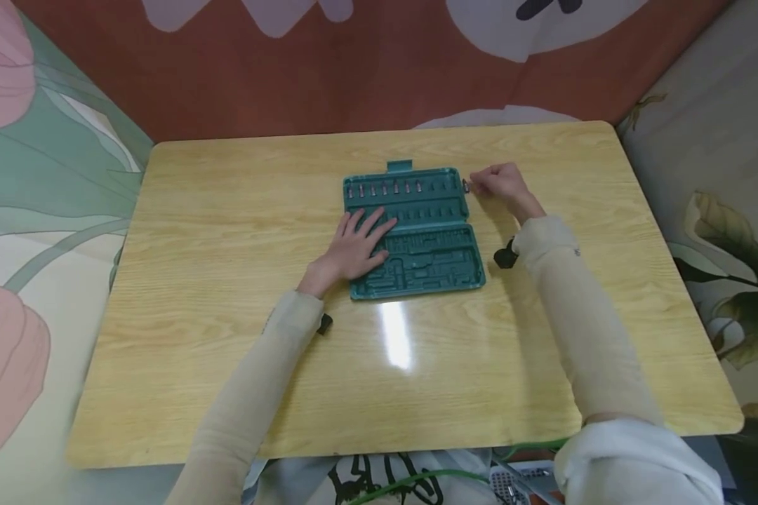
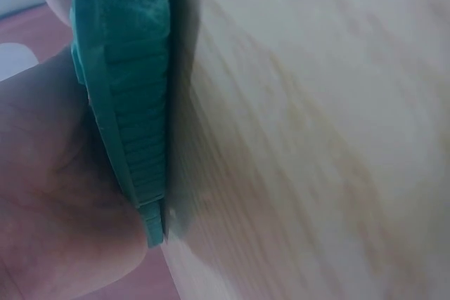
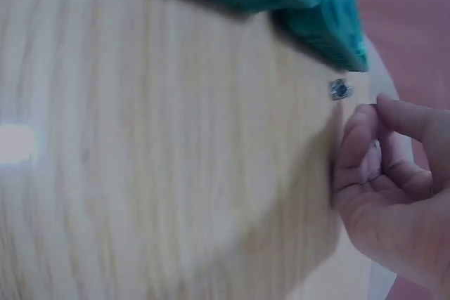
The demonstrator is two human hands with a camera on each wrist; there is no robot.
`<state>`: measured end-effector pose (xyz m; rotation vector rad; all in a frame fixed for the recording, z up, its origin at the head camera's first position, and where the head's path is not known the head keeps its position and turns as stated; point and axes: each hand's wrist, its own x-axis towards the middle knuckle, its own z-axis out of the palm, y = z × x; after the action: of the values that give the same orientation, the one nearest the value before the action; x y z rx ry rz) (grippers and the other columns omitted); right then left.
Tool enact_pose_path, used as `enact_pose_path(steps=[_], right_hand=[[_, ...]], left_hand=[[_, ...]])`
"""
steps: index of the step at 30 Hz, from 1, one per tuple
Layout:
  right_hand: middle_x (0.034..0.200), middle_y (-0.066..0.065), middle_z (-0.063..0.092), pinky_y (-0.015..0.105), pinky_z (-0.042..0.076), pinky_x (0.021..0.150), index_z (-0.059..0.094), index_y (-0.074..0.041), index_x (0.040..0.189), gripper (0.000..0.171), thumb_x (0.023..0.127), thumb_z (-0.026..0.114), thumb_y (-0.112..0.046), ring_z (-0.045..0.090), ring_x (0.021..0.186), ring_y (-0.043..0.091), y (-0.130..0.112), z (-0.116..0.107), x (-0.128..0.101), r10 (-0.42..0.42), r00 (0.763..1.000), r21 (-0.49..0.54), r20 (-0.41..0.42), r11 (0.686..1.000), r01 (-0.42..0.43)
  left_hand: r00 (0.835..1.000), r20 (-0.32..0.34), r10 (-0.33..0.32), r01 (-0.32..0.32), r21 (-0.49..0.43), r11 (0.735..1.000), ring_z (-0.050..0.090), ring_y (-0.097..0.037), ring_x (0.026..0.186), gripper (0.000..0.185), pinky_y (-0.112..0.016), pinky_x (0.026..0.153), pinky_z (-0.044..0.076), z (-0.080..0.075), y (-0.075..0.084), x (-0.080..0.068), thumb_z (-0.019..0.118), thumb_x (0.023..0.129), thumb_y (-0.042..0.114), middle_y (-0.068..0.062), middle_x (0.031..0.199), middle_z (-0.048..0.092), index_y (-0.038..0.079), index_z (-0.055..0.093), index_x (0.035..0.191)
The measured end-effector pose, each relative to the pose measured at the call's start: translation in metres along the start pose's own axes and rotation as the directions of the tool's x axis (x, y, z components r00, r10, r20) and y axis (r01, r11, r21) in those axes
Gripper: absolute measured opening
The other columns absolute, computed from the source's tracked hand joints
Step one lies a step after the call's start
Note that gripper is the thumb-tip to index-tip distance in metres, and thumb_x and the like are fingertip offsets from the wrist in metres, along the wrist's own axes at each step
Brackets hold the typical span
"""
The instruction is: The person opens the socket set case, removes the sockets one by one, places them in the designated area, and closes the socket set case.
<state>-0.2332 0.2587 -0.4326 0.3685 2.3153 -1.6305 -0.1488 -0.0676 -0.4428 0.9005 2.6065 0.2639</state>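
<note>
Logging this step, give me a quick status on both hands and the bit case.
Left hand flat on open green bit case. Right hand curled beside small bit at case's far right corner; grip unclear. Nothing in the way.

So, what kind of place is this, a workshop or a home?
Probably a home, not a workshop. The wooden table stands between soft, flower-printed fabric surfaces, perhaps a sofa or bedding, and the only tool item is a green bit case held under the left hand.

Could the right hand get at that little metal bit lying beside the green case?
Probably yes: the right hand is right beside the small bit, next to the green case, with nothing between them.
</note>
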Motion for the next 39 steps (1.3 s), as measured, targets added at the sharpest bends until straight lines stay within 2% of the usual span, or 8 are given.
enact_pose_path(steps=[2, 5, 11, 16, 23, 32, 39], right_hand=[[0.071, 0.004, 0.068, 0.025, 0.052, 0.06, 0.067, 0.011, 0.102, 0.026, 0.095, 0.062, -0.014, 0.063, 0.063, 0.013, -0.002, 0.002, -0.001, 0.011, 1.0, 0.066, 0.02, 0.998, -0.012], [0.071, 0.005, 0.066, 0.025, 0.052, 0.061, 0.062, 0.012, 0.104, 0.026, 0.096, 0.06, -0.012, 0.062, 0.062, 0.013, -0.009, 0.013, -0.001, -0.014, 0.998, 0.09, 0.061, 0.996, 0.008], [0.077, 0.009, 0.065, 0.028, 0.055, 0.066, 0.061, 0.012, 0.106, 0.028, 0.097, 0.059, -0.014, 0.063, 0.065, 0.015, -0.025, 0.055, -0.001, -0.071, 0.987, -0.047, 0.144, 0.996, 0.078], [0.082, 0.014, 0.066, 0.03, 0.056, 0.065, 0.063, 0.013, 0.108, 0.029, 0.097, 0.059, -0.014, 0.066, 0.067, 0.018, -0.022, 0.076, 0.004, -0.059, 0.988, -0.092, 0.146, 0.993, 0.073], [0.078, 0.011, 0.066, 0.026, 0.055, 0.059, 0.065, 0.011, 0.105, 0.027, 0.096, 0.061, -0.013, 0.064, 0.061, 0.014, -0.02, 0.077, 0.012, -0.073, 0.993, -0.084, 0.097, 0.993, 0.081], [0.079, 0.012, 0.067, 0.027, 0.055, 0.061, 0.066, 0.011, 0.107, 0.026, 0.097, 0.059, -0.011, 0.065, 0.063, 0.014, -0.026, 0.08, 0.014, -0.053, 0.996, -0.112, 0.072, 0.992, 0.061], [0.079, 0.01, 0.066, 0.026, 0.055, 0.062, 0.067, 0.01, 0.107, 0.026, 0.097, 0.059, -0.012, 0.064, 0.063, 0.013, -0.028, 0.086, 0.013, -0.043, 0.997, -0.193, 0.058, 0.98, 0.054]], left_hand=[[1.0, 0.005, 0.0, 0.0, 0.011, 1.0, -0.002, -0.039, 0.144, 0.061, -0.052, 0.113, -0.007, 0.001, 0.0, 0.001, 0.035, 0.104, 0.041, -0.008, 0.162, -0.003, 0.022, 0.01, 0.157], [1.0, 0.001, 0.002, -0.002, 0.021, 1.0, -0.001, -0.039, 0.144, 0.062, -0.053, 0.113, -0.007, 0.003, -0.001, 0.004, 0.035, 0.104, 0.042, -0.008, 0.162, -0.003, 0.022, 0.01, 0.157], [1.0, 0.002, 0.003, -0.003, 0.012, 1.0, -0.002, -0.039, 0.144, 0.062, -0.053, 0.112, -0.008, 0.015, -0.002, 0.007, 0.035, 0.104, 0.042, -0.007, 0.162, -0.004, 0.023, 0.01, 0.157], [1.0, 0.011, 0.002, -0.002, 0.014, 1.0, -0.002, -0.039, 0.144, 0.062, -0.053, 0.112, -0.007, 0.026, -0.003, 0.009, 0.034, 0.104, 0.044, -0.006, 0.162, -0.005, 0.025, 0.008, 0.157], [0.999, -0.044, 0.02, -0.019, 0.02, 1.0, 0.002, -0.04, 0.144, 0.061, -0.054, 0.113, -0.005, 0.026, -0.003, 0.013, 0.035, 0.104, 0.043, -0.008, 0.162, -0.001, 0.024, 0.012, 0.157], [0.999, -0.047, 0.008, -0.006, 0.034, 0.999, 0.001, -0.039, 0.144, 0.061, -0.053, 0.113, -0.005, 0.02, 0.0, 0.012, 0.036, 0.104, 0.043, -0.008, 0.162, 0.0, 0.023, 0.012, 0.157], [0.999, -0.037, 0.001, 0.0, 0.029, 1.0, 0.0, -0.038, 0.144, 0.062, -0.052, 0.113, -0.006, 0.022, -0.001, 0.011, 0.035, 0.104, 0.044, -0.007, 0.162, 0.0, 0.024, 0.011, 0.157]])
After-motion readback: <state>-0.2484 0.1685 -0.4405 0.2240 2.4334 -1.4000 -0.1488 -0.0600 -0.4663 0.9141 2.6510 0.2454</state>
